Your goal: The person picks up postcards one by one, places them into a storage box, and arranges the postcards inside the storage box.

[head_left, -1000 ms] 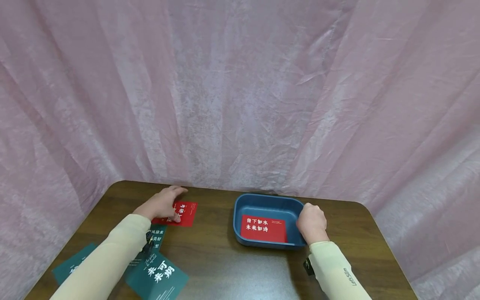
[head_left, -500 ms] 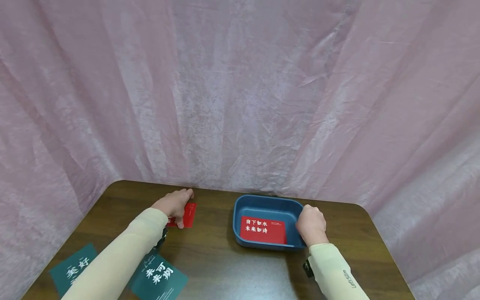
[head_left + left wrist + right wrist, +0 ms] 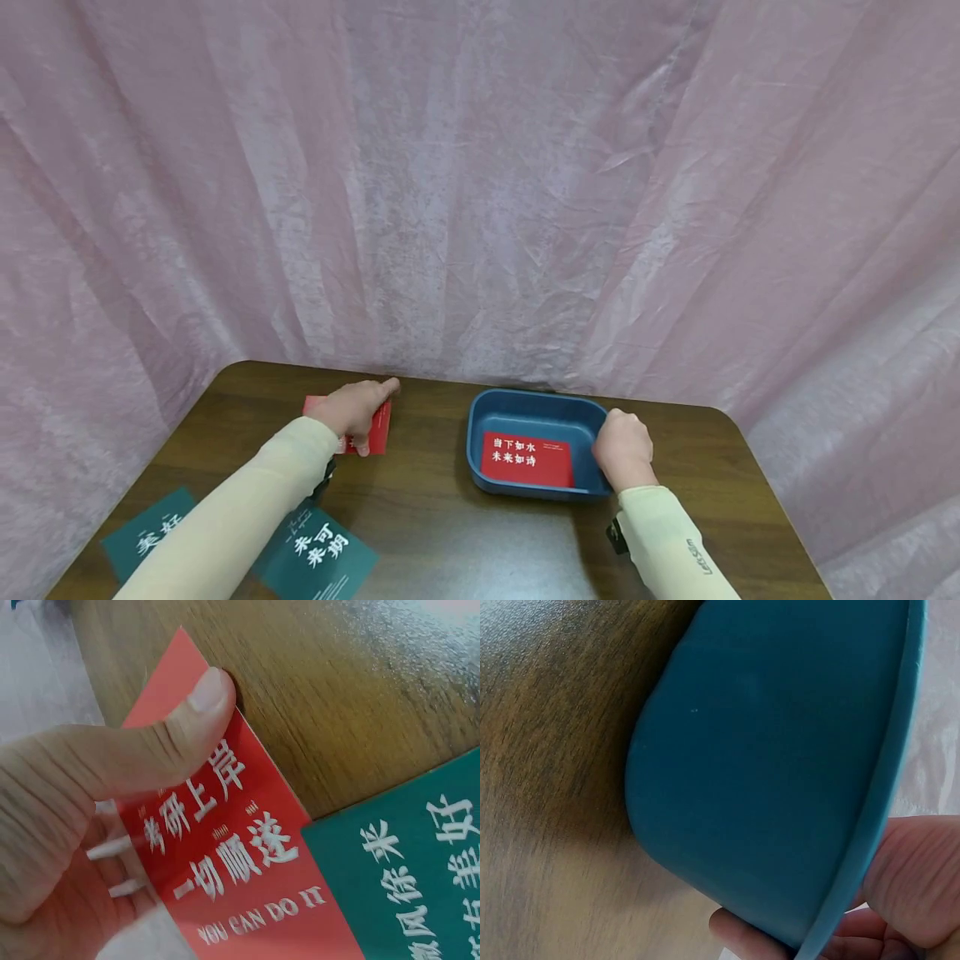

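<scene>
A red card (image 3: pixel 247 825) printed with white writing lies under my left hand (image 3: pixel 352 410) at the back left of the table. In the left wrist view, the thumb (image 3: pixel 202 712) lies over the card's near edge, while curled fingers show at its far edge. My right hand (image 3: pixel 624 448) grips the right rim of a blue plastic tub (image 3: pixel 540 400). Seen from the right wrist, its fingers (image 3: pixel 746 934) come round the tub's outer wall. Another red card (image 3: pixel 528 460) lies flat inside the tub.
Green cards lie at the front left, one (image 3: pixel 318 550) beside the left sleeve and another (image 3: pixel 146 529) partly behind it. A green card (image 3: pixel 397 862) touches the held red card's edge in the left wrist view. A pink curtain (image 3: pixel 480 208) hangs behind the wooden table (image 3: pixel 442 550).
My left hand has moved right over the red card, and its thumb and fingers have closed across it. The right hand and the tub stay in place.
</scene>
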Demonstrator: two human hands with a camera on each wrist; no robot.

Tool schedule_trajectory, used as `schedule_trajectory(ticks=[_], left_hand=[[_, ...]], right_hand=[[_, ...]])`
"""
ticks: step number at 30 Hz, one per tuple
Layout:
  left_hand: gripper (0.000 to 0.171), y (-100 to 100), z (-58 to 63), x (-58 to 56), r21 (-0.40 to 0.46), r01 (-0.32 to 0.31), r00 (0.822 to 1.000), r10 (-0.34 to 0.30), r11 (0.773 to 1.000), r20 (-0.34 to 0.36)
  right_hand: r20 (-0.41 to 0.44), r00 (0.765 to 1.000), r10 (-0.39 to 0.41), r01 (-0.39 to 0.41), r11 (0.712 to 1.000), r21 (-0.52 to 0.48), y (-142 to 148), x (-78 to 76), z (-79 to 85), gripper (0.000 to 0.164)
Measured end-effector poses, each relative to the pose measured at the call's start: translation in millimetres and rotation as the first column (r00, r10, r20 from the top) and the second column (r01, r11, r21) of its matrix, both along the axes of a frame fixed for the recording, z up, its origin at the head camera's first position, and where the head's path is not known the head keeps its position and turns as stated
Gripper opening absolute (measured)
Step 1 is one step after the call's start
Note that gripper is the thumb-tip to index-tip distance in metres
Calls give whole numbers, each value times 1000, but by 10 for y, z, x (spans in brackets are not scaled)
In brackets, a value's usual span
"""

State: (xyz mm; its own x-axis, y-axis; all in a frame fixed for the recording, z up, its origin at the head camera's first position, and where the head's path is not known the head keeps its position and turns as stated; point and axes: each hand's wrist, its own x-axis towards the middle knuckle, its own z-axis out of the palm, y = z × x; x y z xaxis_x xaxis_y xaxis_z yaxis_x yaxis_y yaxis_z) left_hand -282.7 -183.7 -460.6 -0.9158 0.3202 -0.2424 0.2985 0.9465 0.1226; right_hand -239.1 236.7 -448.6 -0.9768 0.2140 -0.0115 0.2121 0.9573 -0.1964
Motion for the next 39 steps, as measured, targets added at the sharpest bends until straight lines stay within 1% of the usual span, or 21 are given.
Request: schedule_trajectory(ticks=[2, 3, 4, 6, 8, 9, 11, 14, 17, 20, 22, 24, 27, 29, 32, 33, 37, 39], left_hand=[[97, 48, 43, 40, -49, 37, 999, -38, 998, -19], [92, 67, 55, 54, -75, 59, 997, -62, 995, -37], [84, 81, 61, 65, -92, 78, 995, -84, 993, -58], [63, 97, 76, 68, -122, 111, 987, -124, 986, -100], [43, 102, 91, 55, -120, 143, 976, -160, 982, -145], [37, 105, 108, 50, -113, 157, 971, -174, 981, -165], [29, 109, 163, 41, -105, 184, 957, -202, 977, -206], [22, 119, 288, 37, -85, 219, 935, -234, 972, -267], [16, 138, 433, 39, -62, 233, 916, -240, 971, -321], [11, 182, 585, 58, -14, 226, 912, -217, 974, -349], [10, 212, 674, 72, 23, 219, 910, -195, 976, -365], [10, 246, 757, 94, 68, 215, 906, -173, 974, -387], [9, 298, 858, 123, 125, 212, 887, -137, 969, -442], [13, 340, 915, 142, 155, 203, 869, -105, 967, -483], [21, 400, 988, 167, 201, 183, 850, -52, 962, -525], [22, 420, 1010, 175, 216, 174, 846, -34, 961, -532], [25, 491, 1076, 206, 297, 136, 847, 45, 945, -530], [28, 520, 1099, 219, 354, 114, 854, 91, 928, -513]], right_hand=[[1, 1000, 2, -2, 1000, 0, 5, -8, -5, 22], [4, 1000, 1, -1, 1000, -1, 8, -13, -10, 22], [7, 1000, 0, 0, 1000, -2, 9, -16, -13, 23], [10, 1000, -1, 1, 1000, -4, 11, -22, -19, 23], [15, 1000, -5, 6, 1000, -8, 8, -24, -20, 23], [18, 1000, -8, 8, 1000, -11, 8, -24, -20, 24], [13, 1000, -10, 10, 1000, -12, 7, -25, -17, 24], [6, 1000, -11, 12, 1000, -13, 5, -29, -10, 24], [-4, 1000, -10, 10, 1000, -14, 3, -36, -2, 24], [-8, 1000, -8, 8, 1000, -15, 2, -48, -2, 23], [-6, 1000, -6, 6, 1000, -14, -1, -56, -3, 23], [-1, 1000, -4, 4, 1000, -14, 0, -63, -9, 23], [5, 1000, -2, 2, 1000, -15, 4, -68, -16, 22], [7, 1000, -4, 4, 1000, -16, 5, -70, -20, 22], [5, 1000, -8, 8, 1000, -18, 0, -76, -28, 23], [3, 1000, -8, 8, 1000, -19, -4, -76, -30, 23], [8, 1000, -9, 9, 1000, -21, -14, -81, -41, 23], [10, 1000, -9, 9, 1000, -20, -21, -82, -42, 22]])
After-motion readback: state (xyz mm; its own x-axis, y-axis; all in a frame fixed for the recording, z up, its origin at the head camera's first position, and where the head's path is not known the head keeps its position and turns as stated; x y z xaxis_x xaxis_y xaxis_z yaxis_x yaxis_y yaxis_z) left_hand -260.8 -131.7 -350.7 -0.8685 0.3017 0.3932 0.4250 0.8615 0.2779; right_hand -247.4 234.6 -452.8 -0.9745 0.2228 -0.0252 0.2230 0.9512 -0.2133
